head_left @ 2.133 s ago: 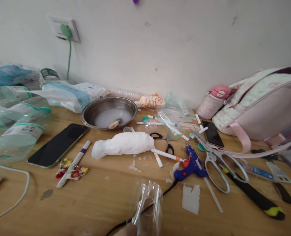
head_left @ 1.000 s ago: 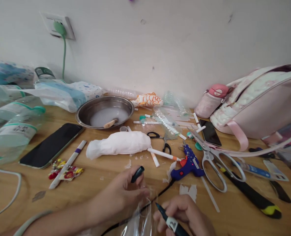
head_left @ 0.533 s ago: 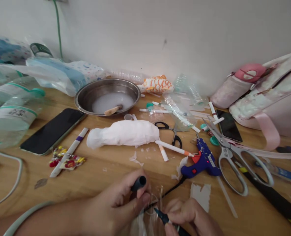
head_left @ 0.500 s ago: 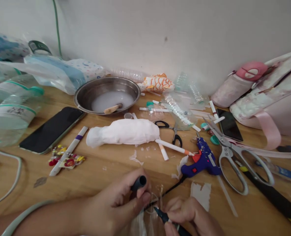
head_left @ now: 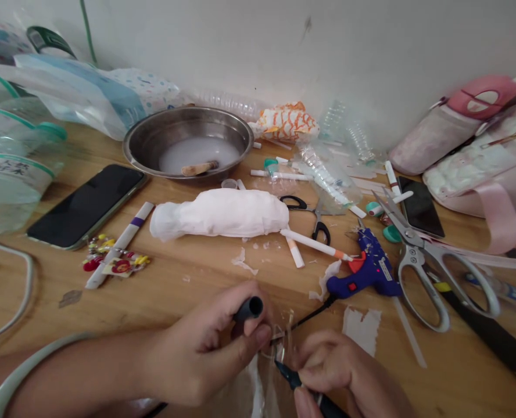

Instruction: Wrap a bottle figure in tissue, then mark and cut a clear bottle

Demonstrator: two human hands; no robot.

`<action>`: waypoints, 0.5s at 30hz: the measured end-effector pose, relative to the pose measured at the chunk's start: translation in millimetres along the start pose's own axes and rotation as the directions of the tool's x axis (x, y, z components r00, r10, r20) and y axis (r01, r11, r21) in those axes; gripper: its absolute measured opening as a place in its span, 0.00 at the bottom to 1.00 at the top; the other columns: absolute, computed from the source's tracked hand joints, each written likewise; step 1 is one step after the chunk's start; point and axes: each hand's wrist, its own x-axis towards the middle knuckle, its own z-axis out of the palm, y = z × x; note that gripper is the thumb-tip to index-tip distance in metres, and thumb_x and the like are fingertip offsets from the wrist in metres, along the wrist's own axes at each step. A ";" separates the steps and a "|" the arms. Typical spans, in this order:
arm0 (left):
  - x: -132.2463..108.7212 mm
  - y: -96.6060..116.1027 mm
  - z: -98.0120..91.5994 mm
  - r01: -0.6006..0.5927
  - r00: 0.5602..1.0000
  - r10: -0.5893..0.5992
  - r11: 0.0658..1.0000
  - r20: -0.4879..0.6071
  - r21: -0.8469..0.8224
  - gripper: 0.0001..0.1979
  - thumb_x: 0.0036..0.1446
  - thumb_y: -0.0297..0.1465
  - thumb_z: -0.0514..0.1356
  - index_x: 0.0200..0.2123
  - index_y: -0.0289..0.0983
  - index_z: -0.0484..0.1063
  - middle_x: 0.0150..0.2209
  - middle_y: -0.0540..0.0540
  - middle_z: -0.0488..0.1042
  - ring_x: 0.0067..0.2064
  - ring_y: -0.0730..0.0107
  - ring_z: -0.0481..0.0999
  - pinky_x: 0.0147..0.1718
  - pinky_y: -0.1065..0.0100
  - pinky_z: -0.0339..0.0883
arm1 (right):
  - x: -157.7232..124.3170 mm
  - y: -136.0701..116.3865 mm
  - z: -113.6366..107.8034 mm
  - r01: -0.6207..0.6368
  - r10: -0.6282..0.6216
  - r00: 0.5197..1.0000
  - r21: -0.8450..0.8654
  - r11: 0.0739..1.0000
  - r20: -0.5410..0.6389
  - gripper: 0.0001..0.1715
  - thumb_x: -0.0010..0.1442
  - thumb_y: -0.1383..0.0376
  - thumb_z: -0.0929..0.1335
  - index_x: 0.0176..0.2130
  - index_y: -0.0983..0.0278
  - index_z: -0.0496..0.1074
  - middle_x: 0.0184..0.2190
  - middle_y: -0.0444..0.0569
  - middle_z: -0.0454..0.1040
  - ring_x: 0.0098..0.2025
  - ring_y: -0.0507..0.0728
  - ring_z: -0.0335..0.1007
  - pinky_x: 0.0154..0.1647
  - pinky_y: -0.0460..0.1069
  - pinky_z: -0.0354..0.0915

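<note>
My left hand (head_left: 214,342) is closed around a dark, hollow marker cap (head_left: 250,308), its open end facing up and right. Its thumb and fingers also seem to pinch a thin, clear plastic piece (head_left: 283,343). Closed on a dark marker (head_left: 289,374), my right hand (head_left: 343,368) has the uncapped tip up against or very near that plastic; contact is unclear. More clear material lies below the hands, partly cut off by the frame. Beyond them lies a white-wrapped, bottle-shaped form (head_left: 223,215), with white markers (head_left: 314,242) at its right end.
A blue glue gun (head_left: 371,273) and large scissors (head_left: 415,249) lie at right, near small black scissors (head_left: 316,215). A metal bowl (head_left: 131,145) of cloudy liquid stands behind. Phones (head_left: 88,206), plastic bottles (head_left: 14,180) and a pink-lidded bottle (head_left: 441,133) surround the workspace.
The camera view has shifted, so the table things sit higher in the picture. Both hands keep their holds, and the marker tip stays close to the clear plastic.
</note>
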 end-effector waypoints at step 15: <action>-0.2 -3.6 2.2 -0.009 1.000 0.008 0.998 -0.015 -0.070 0.10 0.67 0.31 0.48 0.30 0.42 0.52 0.30 0.54 0.58 0.30 0.73 0.56 0.30 0.72 0.56 | 10.9 -8.2 -10.6 0.010 -0.007 0.998 -0.056 0.998 0.064 0.10 0.46 0.73 0.66 0.26 0.58 0.65 0.23 0.36 0.72 0.18 0.44 0.70 0.20 0.36 0.65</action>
